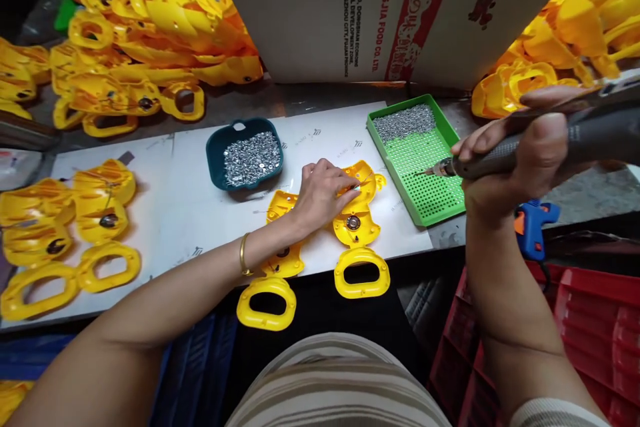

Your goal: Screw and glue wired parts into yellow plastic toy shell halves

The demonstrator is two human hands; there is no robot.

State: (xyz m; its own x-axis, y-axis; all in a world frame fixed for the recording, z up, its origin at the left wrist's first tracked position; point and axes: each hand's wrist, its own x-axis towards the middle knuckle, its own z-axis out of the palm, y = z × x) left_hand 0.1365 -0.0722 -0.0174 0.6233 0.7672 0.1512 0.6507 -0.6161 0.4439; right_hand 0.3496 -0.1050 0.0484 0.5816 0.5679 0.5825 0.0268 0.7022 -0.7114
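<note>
My right hand (pixel 515 153) grips a dark electric screwdriver (pixel 500 155), its thin bit pointing left over the green basket (pixel 425 213). My left hand (pixel 325 193) is over a yellow plastic shell (pixel 356 220) with a round metal-centred part in it. The thumb and forefinger pinch together at the shell's upper half; what is between them is too small to make out. Partly under my left wrist lies a second yellow shell (pixel 286 267). Yellow oval handle rings (pixel 362 292) hang at the front edge below both shells.
A dark teal tray (pixel 215 163) holds shiny screws; smaller screws fill the green basket's far end. More yellow shells (pixel 103 207) lie left. Yellow parts (pixel 165 27) are heaped behind, beside a large carton (pixel 320 20). A blue glue gun (pixel 535 230) and red crate (pixel 590 320) are right.
</note>
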